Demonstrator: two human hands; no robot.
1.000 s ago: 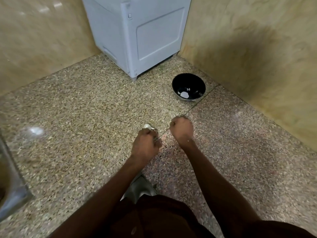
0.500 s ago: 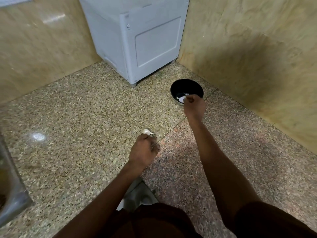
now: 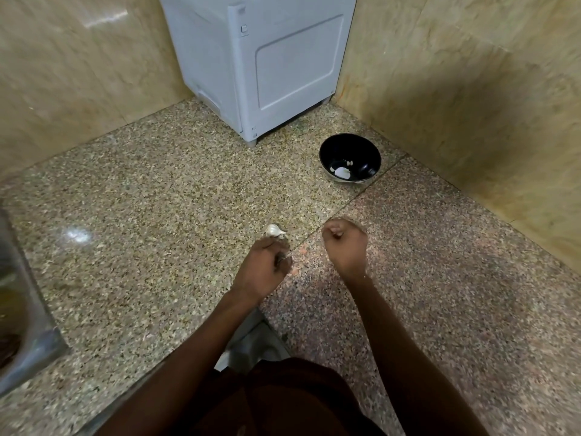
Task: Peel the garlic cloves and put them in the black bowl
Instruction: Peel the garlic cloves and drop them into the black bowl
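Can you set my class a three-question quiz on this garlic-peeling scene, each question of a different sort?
1. True or false: the black bowl already holds white pieces.
2. Which hand holds the garlic? A) left hand B) right hand C) neither
3. Fill in: the bowl stands on the floor near the white ______.

Key: 1 true; 2 A; 3 cabinet.
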